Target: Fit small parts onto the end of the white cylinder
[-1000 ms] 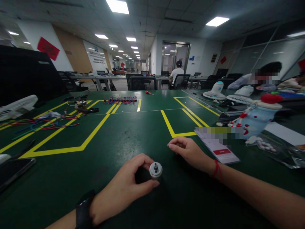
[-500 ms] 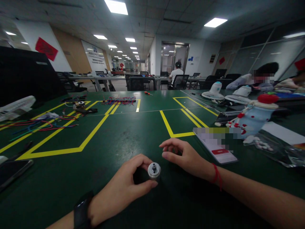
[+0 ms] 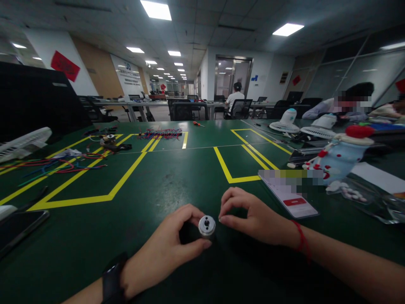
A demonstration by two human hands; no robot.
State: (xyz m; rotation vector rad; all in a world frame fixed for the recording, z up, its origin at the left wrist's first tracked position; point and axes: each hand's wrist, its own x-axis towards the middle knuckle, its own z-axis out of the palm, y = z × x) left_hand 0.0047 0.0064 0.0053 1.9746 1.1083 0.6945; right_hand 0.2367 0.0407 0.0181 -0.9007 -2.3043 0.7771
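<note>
My left hand [image 3: 172, 238] is closed around a small silver cylinder that looks like a motor [image 3: 207, 226], with thumb and fingers on opposite sides. Its round end faces up and shows a dark centre with small holes beside it. Just right of it, my right hand [image 3: 245, 213] has thumb and forefinger pinched together, apart from the motor. A tiny light speck shows at those fingertips, too small to name.
A phone [image 3: 287, 196] lies right of my right hand, near a blue bottle with a red top [image 3: 340, 156]. Wires [image 3: 66, 164] spread at left, beside another phone [image 3: 23, 226]. A screwdriver [image 3: 198, 124] and a wire bundle [image 3: 161, 134] lie farther back on the green table [image 3: 171, 177].
My right hand has gone from loosely open to a pinch, a little lower and to the right. The small raised silver piece on the motor's end no longer shows there.
</note>
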